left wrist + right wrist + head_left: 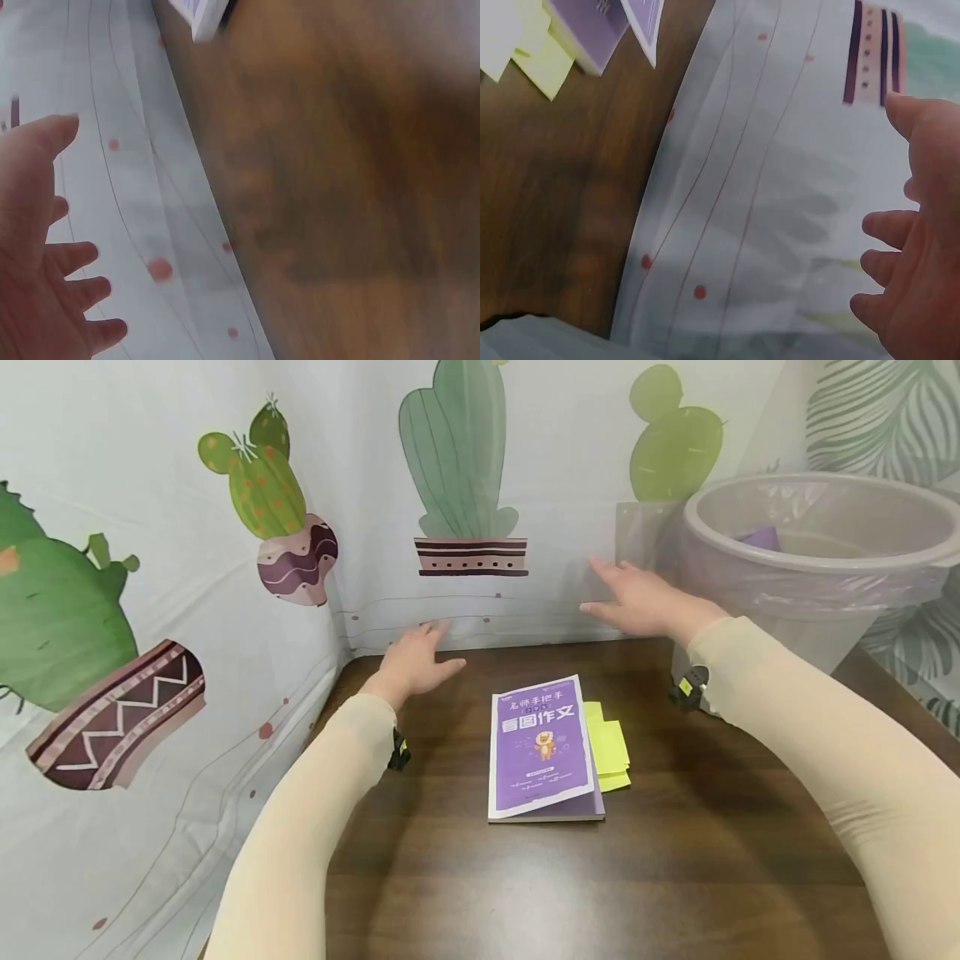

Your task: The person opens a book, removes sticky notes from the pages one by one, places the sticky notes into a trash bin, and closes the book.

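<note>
On the dark wooden table (435, 860), near a pale bin (825, 562), the purple book (534, 760) lies in place, cover not yet flat, remaining work unclear, left hand (415, 662) and right hand (641, 600) empty, relaxed, both apart from it, yellow slips (611, 747) jutting at its side.

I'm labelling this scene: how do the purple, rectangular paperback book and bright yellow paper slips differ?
The purple paperback book looks larger than the yellow paper slips. The book bears white lettering; the slips look blank. The book's cover is partly lifted; the slips jut beyond its side. Both look papery.
</note>
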Demonstrator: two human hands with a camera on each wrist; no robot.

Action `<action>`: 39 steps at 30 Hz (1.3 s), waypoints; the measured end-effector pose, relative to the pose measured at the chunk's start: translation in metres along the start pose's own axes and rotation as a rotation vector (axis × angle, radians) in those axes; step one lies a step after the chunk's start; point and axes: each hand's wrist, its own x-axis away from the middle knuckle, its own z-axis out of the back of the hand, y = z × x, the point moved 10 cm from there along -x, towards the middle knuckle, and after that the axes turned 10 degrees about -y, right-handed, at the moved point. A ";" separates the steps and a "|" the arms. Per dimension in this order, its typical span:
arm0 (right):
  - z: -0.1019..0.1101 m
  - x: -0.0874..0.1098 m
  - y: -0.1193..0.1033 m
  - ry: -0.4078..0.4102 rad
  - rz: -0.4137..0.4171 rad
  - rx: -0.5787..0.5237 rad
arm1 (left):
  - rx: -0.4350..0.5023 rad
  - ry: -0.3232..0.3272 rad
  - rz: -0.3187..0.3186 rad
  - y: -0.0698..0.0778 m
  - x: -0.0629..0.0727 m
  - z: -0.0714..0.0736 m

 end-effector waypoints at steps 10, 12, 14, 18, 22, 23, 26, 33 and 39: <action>-0.031 0.033 -0.036 -0.011 0.126 0.017 | 0.007 -0.167 -0.219 0.078 0.042 -0.062; -0.045 0.040 -0.038 -0.030 0.148 0.002 | 0.028 -0.204 -0.260 0.093 0.053 -0.074; -0.060 0.047 -0.040 -0.052 0.165 -0.020 | 0.052 -0.240 -0.289 0.104 0.064 -0.085; -0.093 0.062 -0.041 -0.101 0.192 -0.063 | 0.097 -0.322 -0.326 0.119 0.084 -0.101; -0.123 0.075 -0.043 -0.139 0.209 -0.095 | 0.139 -0.394 -0.328 0.129 0.094 -0.113; -0.129 0.078 -0.044 -0.145 0.208 -0.100 | 0.144 -0.402 -0.325 0.130 0.095 -0.116; -0.145 0.083 -0.045 -0.160 0.214 -0.125 | 0.129 -0.410 -0.307 0.133 0.095 -0.120; -0.169 0.084 -0.045 -0.197 0.196 -0.201 | 0.027 -0.427 -0.268 0.140 0.094 -0.123; -0.181 0.086 -0.041 -0.238 0.168 -0.231 | -0.015 -0.410 -0.260 0.151 0.089 -0.123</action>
